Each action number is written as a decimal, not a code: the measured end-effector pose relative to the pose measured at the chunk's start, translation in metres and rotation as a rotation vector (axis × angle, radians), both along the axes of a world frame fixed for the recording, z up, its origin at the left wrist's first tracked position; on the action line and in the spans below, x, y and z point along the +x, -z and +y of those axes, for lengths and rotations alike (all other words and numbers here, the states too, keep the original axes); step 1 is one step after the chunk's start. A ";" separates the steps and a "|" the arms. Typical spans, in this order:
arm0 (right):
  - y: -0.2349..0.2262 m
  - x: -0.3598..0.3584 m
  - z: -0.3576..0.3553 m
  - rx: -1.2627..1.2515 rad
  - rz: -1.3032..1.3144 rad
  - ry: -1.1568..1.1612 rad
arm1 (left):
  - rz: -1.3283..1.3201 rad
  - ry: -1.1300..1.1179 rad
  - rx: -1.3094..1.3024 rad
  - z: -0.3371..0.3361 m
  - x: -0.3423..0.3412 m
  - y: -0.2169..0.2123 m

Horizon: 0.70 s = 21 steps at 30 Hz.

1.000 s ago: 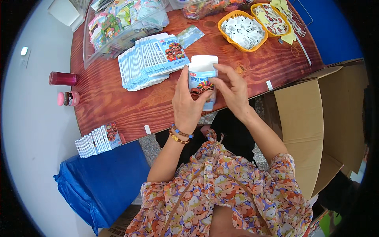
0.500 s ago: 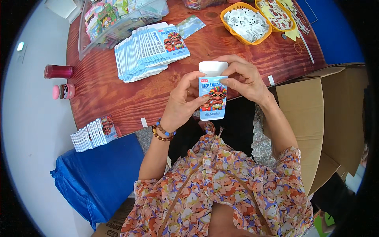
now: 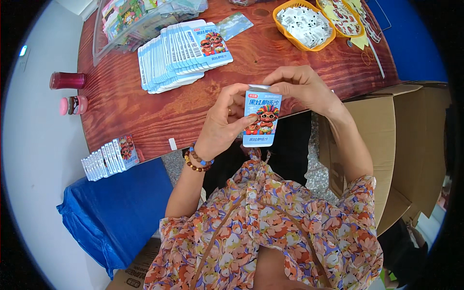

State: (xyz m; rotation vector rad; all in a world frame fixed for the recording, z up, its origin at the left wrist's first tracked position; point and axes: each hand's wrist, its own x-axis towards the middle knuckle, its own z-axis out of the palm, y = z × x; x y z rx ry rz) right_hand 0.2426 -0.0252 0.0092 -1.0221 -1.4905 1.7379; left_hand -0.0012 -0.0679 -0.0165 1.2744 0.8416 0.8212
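Between my two hands is a small light-blue printed carton (image 3: 260, 139) with cartoon figures on its front, held upright over the table's near edge. My left hand (image 3: 223, 121) grips its left side, thumb across the front and fingers behind. At the top, my right hand (image 3: 305, 92) pinches the folded-down flap between thumb and fingers. Farther off on the table lies a fanned stack of flat blue cartons (image 3: 179, 55). A row of small cartons (image 3: 108, 157) stands at the table's left front corner.
Back left is a clear plastic bin (image 3: 145, 29) of colourful packets. Two yellow baskets (image 3: 314, 48) hold small printed pieces at the back right. A red jar (image 3: 67, 80) and a pink jar (image 3: 74, 105) are at the left edge. An open cardboard box (image 3: 372, 150) is on my right.
The carton's white top flap stood up before and is now folded down under my right fingers. My left hand keeps its hold. The view has shifted slightly.
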 end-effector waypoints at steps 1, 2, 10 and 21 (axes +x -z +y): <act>-0.001 0.000 -0.002 0.045 -0.042 0.021 | -0.005 0.006 0.022 0.000 0.001 0.001; -0.001 -0.001 -0.003 0.091 -0.079 0.041 | -0.005 0.011 0.043 0.000 0.001 0.001; -0.016 -0.005 -0.011 0.204 -0.290 0.050 | 0.047 -0.019 -0.001 0.002 0.002 0.004; 0.001 -0.005 -0.024 0.167 -0.216 0.154 | -0.031 -0.053 -0.060 0.005 0.012 0.011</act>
